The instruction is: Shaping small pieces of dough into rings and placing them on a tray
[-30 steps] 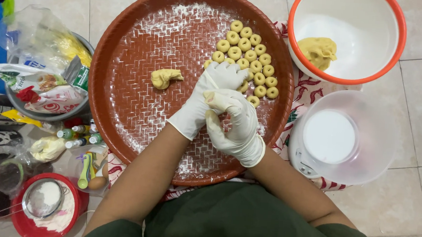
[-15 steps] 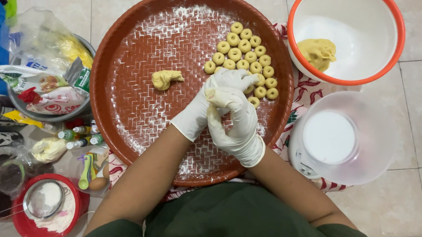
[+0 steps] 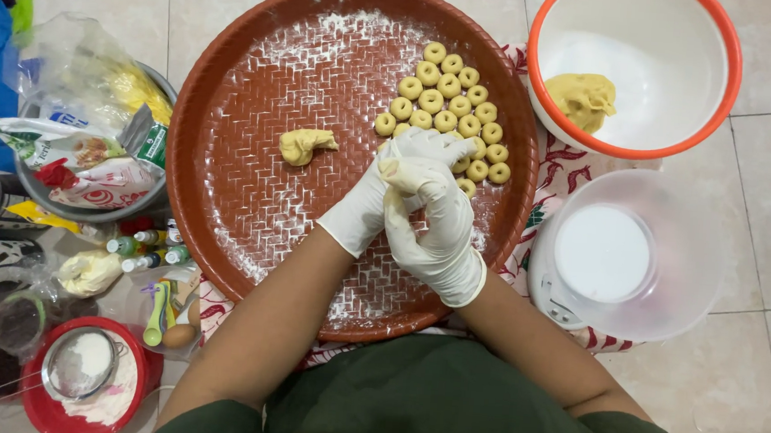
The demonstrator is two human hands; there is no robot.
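Your gloved hands, left hand [image 3: 378, 198] and right hand [image 3: 435, 220], meet over the round tray [image 3: 229, 124], pinched narrow on a small bit of dough between the fingertips. The dough rings [image 3: 451, 113] lie just beyond them, far-right; the dough lump [image 3: 305, 145] sits left, nearer your left hand.

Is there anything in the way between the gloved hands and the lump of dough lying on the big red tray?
Nothing visible. The left hand and right hand are pressed together over the tray. Between them and the dough lump to their left lies only bare, floured tray. The small dough rings sit on the other side.
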